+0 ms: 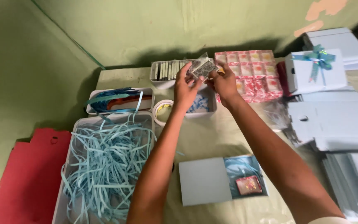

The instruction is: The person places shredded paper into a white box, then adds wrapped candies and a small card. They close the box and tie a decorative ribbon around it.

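Note:
Both my hands are raised over the far side of the table and grip a small clear-wrapped patterned packet [203,67] between them. My left hand [186,86] holds its left edge and my right hand [224,83] holds its right edge. Just behind the packet stands a white tray [158,71] with upright cards. Near the front lies a pale blue box [245,164] lined with blue paper shreds, holding a small red-pink packet [248,184], with a grey lid [204,180] half over it.
A large white bin [71,137] of blue paper shreds sits at the left, with a ribbon tray [146,92] and a tape roll [162,111] behind it. Red-and-white packets [255,72] are stacked at the back. A white gift box with a bow [315,68], flat white boxes [336,120] and red card [27,174] lie around.

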